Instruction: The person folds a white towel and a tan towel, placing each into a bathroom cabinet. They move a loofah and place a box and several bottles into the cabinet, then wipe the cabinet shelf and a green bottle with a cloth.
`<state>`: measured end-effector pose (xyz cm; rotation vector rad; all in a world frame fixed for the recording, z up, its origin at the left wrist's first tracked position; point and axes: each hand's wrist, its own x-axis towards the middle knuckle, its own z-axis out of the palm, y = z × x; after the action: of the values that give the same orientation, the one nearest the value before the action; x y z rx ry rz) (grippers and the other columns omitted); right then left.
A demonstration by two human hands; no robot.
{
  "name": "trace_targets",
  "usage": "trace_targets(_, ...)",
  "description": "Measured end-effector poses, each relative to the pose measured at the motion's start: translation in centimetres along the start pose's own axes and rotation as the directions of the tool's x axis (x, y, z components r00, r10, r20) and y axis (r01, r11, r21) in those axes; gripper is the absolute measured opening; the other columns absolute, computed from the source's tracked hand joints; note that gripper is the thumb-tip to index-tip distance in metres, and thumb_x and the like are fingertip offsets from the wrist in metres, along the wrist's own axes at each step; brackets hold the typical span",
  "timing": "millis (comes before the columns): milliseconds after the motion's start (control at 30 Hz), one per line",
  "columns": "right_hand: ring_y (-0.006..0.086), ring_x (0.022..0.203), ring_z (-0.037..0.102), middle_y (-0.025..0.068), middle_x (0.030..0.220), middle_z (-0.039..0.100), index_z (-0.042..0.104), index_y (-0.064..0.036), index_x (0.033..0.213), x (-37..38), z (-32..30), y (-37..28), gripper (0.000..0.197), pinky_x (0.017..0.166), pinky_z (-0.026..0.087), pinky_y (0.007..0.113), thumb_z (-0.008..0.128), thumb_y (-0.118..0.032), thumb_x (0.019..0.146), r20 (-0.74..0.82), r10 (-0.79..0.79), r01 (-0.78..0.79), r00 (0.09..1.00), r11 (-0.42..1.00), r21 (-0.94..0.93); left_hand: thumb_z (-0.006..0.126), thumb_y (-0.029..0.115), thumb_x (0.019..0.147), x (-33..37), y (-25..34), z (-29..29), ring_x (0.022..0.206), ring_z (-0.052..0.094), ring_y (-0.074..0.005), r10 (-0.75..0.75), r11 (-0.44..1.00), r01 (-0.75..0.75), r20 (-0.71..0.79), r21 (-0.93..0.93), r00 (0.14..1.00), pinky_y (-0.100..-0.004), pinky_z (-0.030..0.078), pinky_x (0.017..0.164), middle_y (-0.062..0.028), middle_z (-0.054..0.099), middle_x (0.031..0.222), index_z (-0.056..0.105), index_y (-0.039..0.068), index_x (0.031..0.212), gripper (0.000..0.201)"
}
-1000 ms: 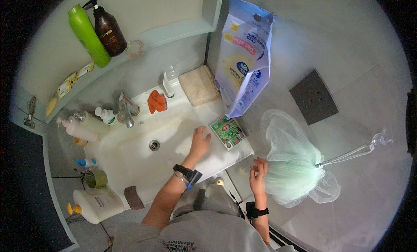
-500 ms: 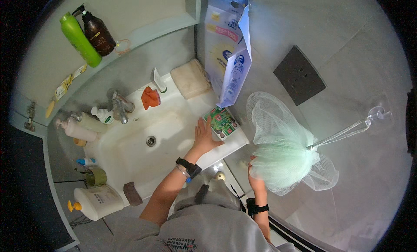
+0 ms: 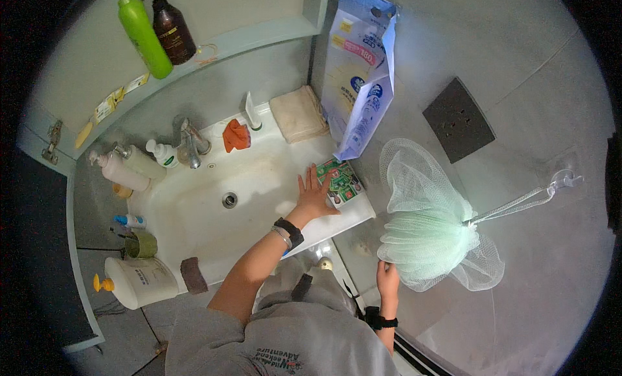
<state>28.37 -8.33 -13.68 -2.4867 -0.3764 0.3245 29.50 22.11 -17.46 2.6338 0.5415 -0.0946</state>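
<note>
Left hand [image 3: 315, 200]: spread, at the left side of the packet [image 3: 346, 184]
Packet: on the sink's [image 3: 355, 211] right rim
Right hand [image 3: 388, 278]: near the bath puff [image 3: 429, 241]; cannot tell if pinching

I read this as a bathroom: my remote view shows a basin [image 3: 188, 224] with a tap [image 3: 192, 149] and drain [image 3: 229, 200], a pump bottle [image 3: 142, 280], a towel [image 3: 299, 115], and a bath puff [image 3: 427, 241] hung on the wall [image 3: 538, 126].
</note>
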Motion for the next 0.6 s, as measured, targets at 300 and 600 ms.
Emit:
trace_targets(300,0.0281,0.078,0.06,0.0181,0.086,0.062,0.055,0.0023,0.098,2.2,2.6,2.6,0.019,0.068,0.046,0.035,0.053,-0.013,0.087,-0.144,-0.282,0.298,0.948,0.949,0.102,0.071,0.063,0.051,0.1,0.6,-1.1,0.13,-0.008,-0.0491,-0.007,1.0,0.007,0.013,0.01,1.0,-0.0635,0.002,0.1,-0.038,-0.006,0.138,-0.002,0.004,0.14,0.13)
trace_targets(600,0.0305,0.089,0.056,0.0177,0.102,0.059,0.051,0.0012,0.108,3.4,1.7,2.6,0.032,0.08,0.042,0.037,0.053,-0.023,0.087,0.088,-0.105,0.1,0.991,0.993,0.058,0.072,0.058,0.055,0.0,1.1,-0.1,0.13,0.0,-0.0493,-0.028,1.0,0.028,-0.014,0.003,0.999,-0.0621,0.016,0.099,-0.0355,-0.001,0.139,0.008,0.008,0.141,0.119)
